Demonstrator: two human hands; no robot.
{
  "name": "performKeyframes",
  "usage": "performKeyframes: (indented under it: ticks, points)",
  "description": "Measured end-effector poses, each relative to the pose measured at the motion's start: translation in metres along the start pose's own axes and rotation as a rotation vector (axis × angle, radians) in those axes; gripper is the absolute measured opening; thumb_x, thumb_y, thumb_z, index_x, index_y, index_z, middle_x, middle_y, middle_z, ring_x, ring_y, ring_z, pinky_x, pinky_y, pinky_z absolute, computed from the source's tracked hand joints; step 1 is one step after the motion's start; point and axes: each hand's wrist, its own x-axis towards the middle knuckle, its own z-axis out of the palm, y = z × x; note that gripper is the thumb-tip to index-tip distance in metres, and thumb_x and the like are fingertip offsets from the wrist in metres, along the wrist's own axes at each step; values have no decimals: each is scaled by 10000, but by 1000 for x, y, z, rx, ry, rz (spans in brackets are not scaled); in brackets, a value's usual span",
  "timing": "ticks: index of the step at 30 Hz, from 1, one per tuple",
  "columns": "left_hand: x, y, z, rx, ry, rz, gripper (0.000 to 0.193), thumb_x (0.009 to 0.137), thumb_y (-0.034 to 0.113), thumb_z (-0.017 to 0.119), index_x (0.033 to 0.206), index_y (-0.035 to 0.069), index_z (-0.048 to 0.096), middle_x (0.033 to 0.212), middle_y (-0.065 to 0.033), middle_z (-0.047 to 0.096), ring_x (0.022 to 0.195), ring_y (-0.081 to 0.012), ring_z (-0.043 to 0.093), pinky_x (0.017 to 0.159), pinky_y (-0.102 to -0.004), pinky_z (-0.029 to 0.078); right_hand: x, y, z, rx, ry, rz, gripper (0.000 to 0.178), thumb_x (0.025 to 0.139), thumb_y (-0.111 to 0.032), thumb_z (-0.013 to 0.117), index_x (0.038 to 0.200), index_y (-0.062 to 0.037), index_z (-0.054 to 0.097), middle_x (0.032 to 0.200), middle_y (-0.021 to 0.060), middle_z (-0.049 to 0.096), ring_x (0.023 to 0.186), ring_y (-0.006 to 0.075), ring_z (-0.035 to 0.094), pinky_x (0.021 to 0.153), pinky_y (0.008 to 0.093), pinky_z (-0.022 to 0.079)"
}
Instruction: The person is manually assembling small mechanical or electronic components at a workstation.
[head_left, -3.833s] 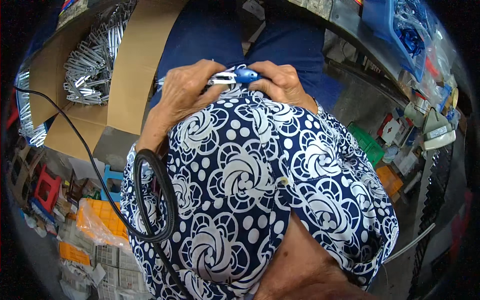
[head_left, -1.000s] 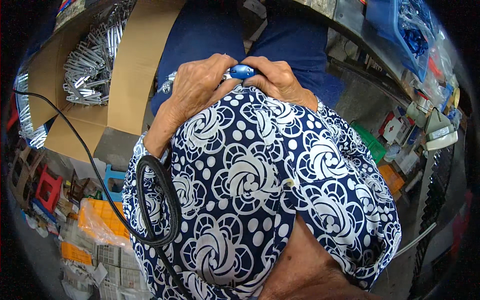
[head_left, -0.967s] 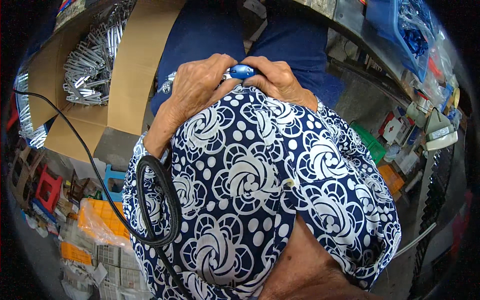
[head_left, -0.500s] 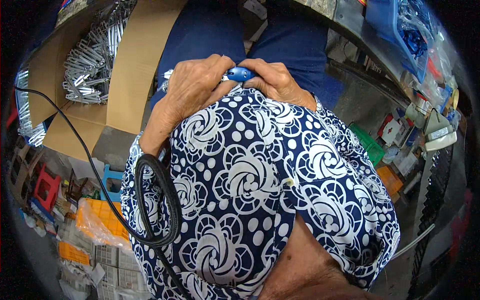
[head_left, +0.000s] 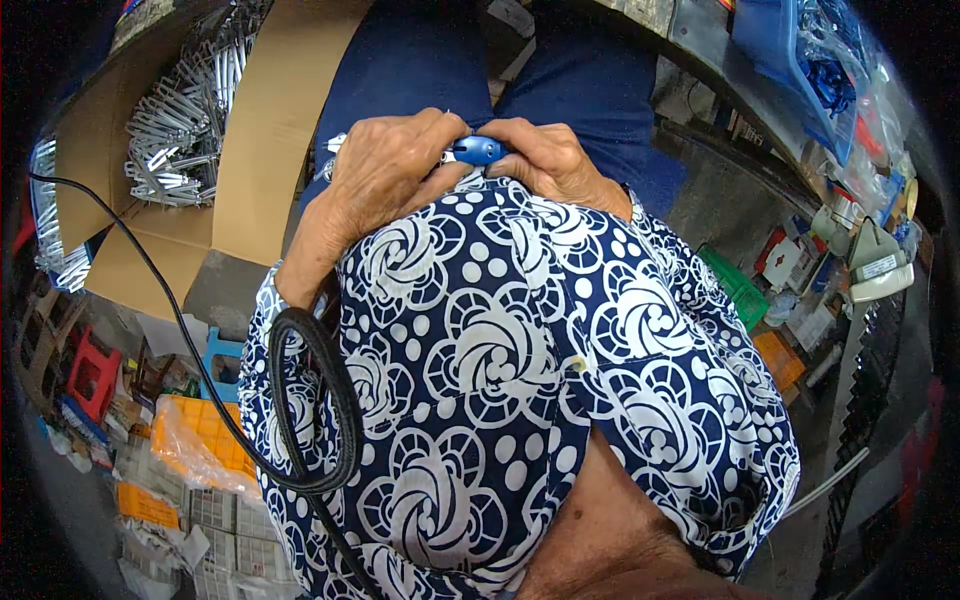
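Close in front of my body, above my lap, both hands meet at a small blue oval piece point(head_left: 480, 151) with a dark slot and little holes. My right hand point(head_left: 552, 160) pinches its right end between thumb and fingers. My left hand point(head_left: 392, 160) is closed around a silver metal part point(head_left: 336, 144), whose end sticks out beyond the knuckles on the left. Some bright metal also shows between the left fingers and the blue piece. The left palm and most of the metal part are hidden, so I cannot tell how the two pieces join.
At my left stands an open cardboard box point(head_left: 265, 130) with many silver metal parts point(head_left: 180, 135) inside. A black cable point(head_left: 180, 320) loops past my left arm. A blue bin point(head_left: 775, 50) sits on the bench at upper right. Orange and grey crates point(head_left: 205, 440) lie lower left.
The blue piece has turned slightly in my fingers, so its slot and holes show at a different angle. Both hands stay nearly in the same place.
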Motion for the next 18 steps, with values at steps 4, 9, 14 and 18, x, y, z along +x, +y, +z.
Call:
performKeyframes:
  ticks: [4, 9, 14, 18]
  points:
    - [-1, -1, 9, -28, 74, 2, 241, 799, 250, 642, 934, 63, 574, 763, -96, 611, 641, -247, 621, 559, -343, 483, -1, -2, 0, -27, 31, 20, 297, 772, -135, 678, 1000, 26, 578, 789, 176, 636, 669, 301, 656, 559, 342, 519]
    - [0, -1, 15, -64, 119, -11, 237, 798, 241, 651, 941, 63, 586, 770, -89, 615, 639, -234, 623, 562, -337, 484, -3, -2, -2, -69, 53, 21, 287, 773, -139, 677, 986, 29, 581, 785, 171, 637, 664, 293, 660, 554, 337, 523]
    - [-2, 0, 12, -56, 105, -27, 242, 794, 240, 660, 946, 65, 589, 774, -84, 616, 645, -231, 624, 567, -332, 486, -2, -4, -2, -76, 43, 24, 270, 773, -130, 677, 977, 20, 584, 767, 163, 639, 645, 289, 657, 546, 334, 520]
    - [-1, 0, 12, -60, 98, -20, 243, 795, 245, 658, 947, 67, 591, 775, -83, 618, 649, -230, 625, 570, -329, 487, -5, -3, -2, -65, 42, 34, 259, 777, -127, 673, 974, 14, 584, 759, 161, 639, 643, 285, 658, 542, 333, 517]
